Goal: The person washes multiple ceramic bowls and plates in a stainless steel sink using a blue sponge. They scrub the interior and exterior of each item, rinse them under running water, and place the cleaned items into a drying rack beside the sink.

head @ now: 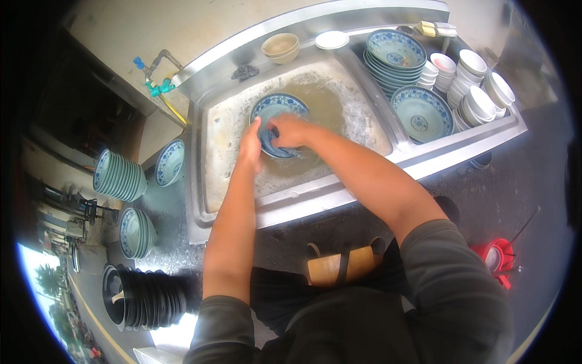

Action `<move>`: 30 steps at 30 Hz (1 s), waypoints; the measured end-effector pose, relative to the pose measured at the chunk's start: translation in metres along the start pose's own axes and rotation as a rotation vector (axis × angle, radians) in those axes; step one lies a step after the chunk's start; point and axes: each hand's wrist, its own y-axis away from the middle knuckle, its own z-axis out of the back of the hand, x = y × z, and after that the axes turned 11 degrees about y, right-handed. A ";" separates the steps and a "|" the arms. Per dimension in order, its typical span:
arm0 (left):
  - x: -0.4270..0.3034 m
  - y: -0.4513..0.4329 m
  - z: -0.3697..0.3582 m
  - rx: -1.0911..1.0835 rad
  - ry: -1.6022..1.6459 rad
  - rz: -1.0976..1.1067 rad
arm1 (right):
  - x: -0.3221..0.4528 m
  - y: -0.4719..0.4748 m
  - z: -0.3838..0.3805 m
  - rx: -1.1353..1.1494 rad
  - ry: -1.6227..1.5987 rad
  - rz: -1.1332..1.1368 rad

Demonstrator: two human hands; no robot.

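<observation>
A blue-patterned ceramic bowl point(279, 102) stands in murky water in the left basin of a stainless steel sink point(295, 194). Its left rim is gripped by my left hand point(250, 142), with the thumb at the edge. Inside the bowl, my right hand point(290, 131) is closed around a dark scrubber point(274, 132), most of which the fingers hide. Water blurs the bowl's lower side near the right hand.
Patterned bowls point(395, 50), another large bowl point(422, 113) and white cups point(477, 102) fill the right basin. Beige bowls point(280, 48), white saucers point(332, 40) and a dark scouring pad point(245, 72) lie on the back ledge. Left are a tap point(160, 87), patterned bowls point(119, 175) and black bowls point(143, 298).
</observation>
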 end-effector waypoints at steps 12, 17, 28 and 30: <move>-0.014 0.020 -0.019 0.206 0.018 0.167 | -0.041 -0.019 -0.009 -0.589 -0.067 -0.322; -0.012 0.019 -0.011 0.235 0.180 0.253 | -0.003 -0.015 -0.004 -0.263 -0.608 -0.041; -0.002 0.001 -0.006 -0.074 -0.222 -0.170 | -0.019 -0.002 0.011 0.201 0.423 -0.242; -0.011 0.012 -0.019 0.022 -0.228 -0.116 | -0.053 -0.013 0.002 -0.140 0.349 -0.366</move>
